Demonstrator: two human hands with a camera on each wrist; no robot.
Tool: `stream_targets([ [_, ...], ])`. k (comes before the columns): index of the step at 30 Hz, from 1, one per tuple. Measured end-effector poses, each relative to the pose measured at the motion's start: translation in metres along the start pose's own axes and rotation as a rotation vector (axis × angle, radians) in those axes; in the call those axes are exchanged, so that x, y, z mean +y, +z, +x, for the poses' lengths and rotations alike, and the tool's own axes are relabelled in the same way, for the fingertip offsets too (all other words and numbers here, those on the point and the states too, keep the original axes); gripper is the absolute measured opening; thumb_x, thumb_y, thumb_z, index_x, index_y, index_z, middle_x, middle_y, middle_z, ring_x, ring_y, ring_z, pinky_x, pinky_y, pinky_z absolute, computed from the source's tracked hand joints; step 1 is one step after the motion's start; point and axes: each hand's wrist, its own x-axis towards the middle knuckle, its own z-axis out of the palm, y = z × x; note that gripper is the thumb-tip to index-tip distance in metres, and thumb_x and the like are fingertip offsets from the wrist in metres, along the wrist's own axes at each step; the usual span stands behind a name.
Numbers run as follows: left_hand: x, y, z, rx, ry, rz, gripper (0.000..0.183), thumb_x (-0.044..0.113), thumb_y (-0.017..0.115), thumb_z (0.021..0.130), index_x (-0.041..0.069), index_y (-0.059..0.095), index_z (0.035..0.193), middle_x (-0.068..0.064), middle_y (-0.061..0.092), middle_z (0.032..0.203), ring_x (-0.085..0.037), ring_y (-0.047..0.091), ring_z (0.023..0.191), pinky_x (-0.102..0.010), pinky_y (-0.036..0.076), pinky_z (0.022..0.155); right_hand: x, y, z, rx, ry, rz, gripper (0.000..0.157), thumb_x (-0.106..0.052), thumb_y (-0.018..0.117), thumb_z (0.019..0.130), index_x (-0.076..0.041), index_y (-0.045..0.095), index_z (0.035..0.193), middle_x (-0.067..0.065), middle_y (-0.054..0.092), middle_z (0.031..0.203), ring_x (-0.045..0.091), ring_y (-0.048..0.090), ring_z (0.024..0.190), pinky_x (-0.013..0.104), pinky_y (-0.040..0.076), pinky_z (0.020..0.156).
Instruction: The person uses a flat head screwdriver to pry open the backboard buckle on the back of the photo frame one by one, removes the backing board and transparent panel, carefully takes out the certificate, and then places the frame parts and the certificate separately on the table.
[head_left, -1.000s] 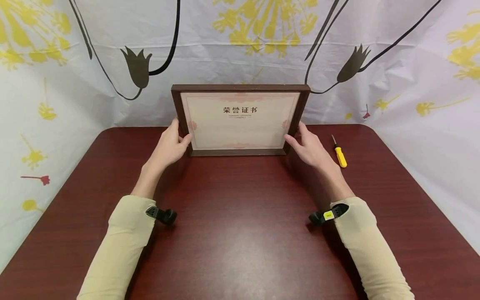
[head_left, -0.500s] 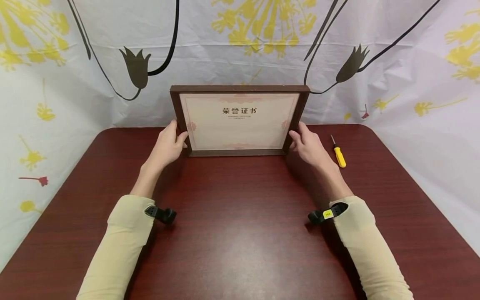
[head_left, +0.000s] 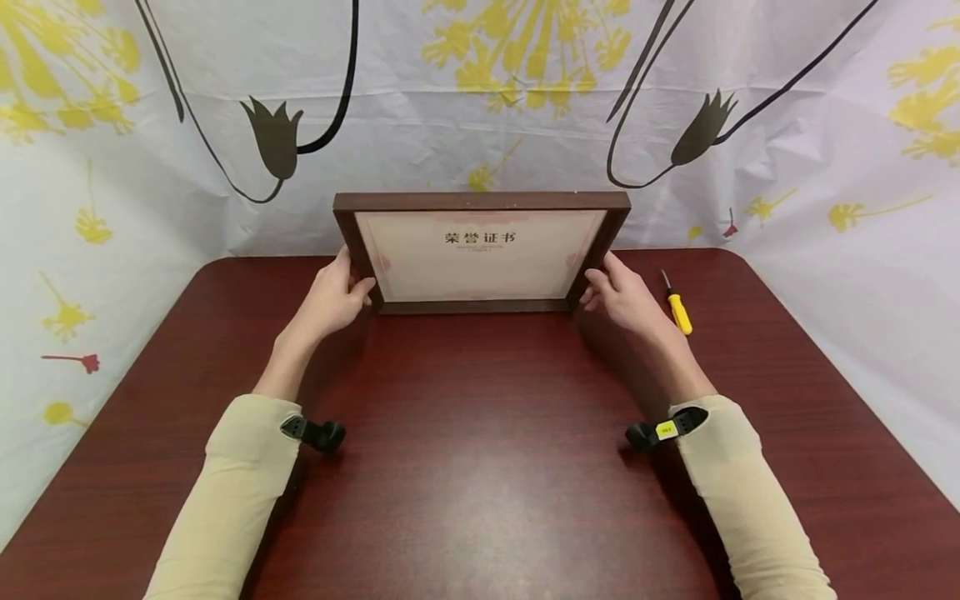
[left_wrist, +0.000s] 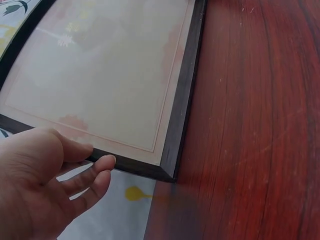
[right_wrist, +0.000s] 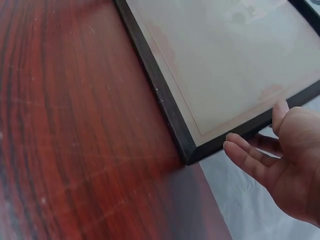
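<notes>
Frame [head_left: 480,201]: brown, standing on its lower edge near the far end of the red-brown table [head_left: 480,400]. Its top tips toward the person.
Paper [head_left: 480,275]: inside the frame. Only the head view shows the dark writing near its top. The wrist views show its thin pink line up close.
Left hand [head_left: 330,296]: holds the frame's left side. The left wrist view shows the thumb [left_wrist: 80,150] on the rim and two bent fingers [left_wrist: 89,176] with their tips by the edge. The rest are mostly hidden, so how they bend is hard to tell.
Right hand [head_left: 628,302]: holds the right side. In the right wrist view, its thumb [right_wrist: 281,114] is at the rim and two fingers [right_wrist: 245,159] are a little bent beside it. The others are mostly hidden.
Screwdriver [head_left: 678,312]: only in the head view, lying on the table near the right hand. Its handle is yellow, and its tip points away from the person.
Sleeves [head_left: 225,492]: pale, with a black strap [head_left: 315,433] by each cuff, seen from the head only.
Cloth [head_left: 420,125]: white with flowers, behind the table.
</notes>
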Motion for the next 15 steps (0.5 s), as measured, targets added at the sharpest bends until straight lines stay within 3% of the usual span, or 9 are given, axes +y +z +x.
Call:
stream_targets([
  [6, -0.002, 0.0, -0.006, -0.037, 0.002, -0.056, 0.035, 0.006, 0.05, 0.106, 0.001, 0.05, 0.141, -0.022, 0.059, 0.127, -0.04, 0.063, 0.088, -0.044, 0.049, 0.08, 0.007, -0.004, -0.006, -0.06, -0.009, -0.033, 0.032, -0.017, 0.042, 0.111, -0.002, 0.046, 0.138, 0.025, 0.064, 0.097, 0.035, 0.069, 0.082, 0.045, 0.057, 0.079],
  [11, -0.003, 0.001, -0.01, -0.042, 0.038, -0.058, 0.032, 0.008, 0.049, 0.107, 0.003, 0.056, 0.138, -0.021, 0.061, 0.127, -0.035, 0.063, 0.086, -0.044, 0.052, 0.08, 0.01, -0.005, -0.011, -0.039, -0.02, -0.095, 0.024, -0.018, 0.044, 0.11, 0.001, 0.052, 0.121, 0.022, 0.061, 0.098, 0.031, 0.067, 0.076, 0.043, 0.057, 0.075],
  [15, -0.004, 0.001, -0.014, -0.037, 0.079, -0.057, 0.031, 0.006, 0.05, 0.106, 0.001, 0.058, 0.136, -0.022, 0.062, 0.124, -0.033, 0.063, 0.085, -0.044, 0.052, 0.078, 0.01, -0.008, -0.015, -0.056, -0.02, -0.046, 0.024, -0.02, 0.043, 0.111, 0.001, 0.053, 0.115, 0.022, 0.065, 0.096, 0.029, 0.066, 0.074, 0.037, 0.057, 0.07],
])
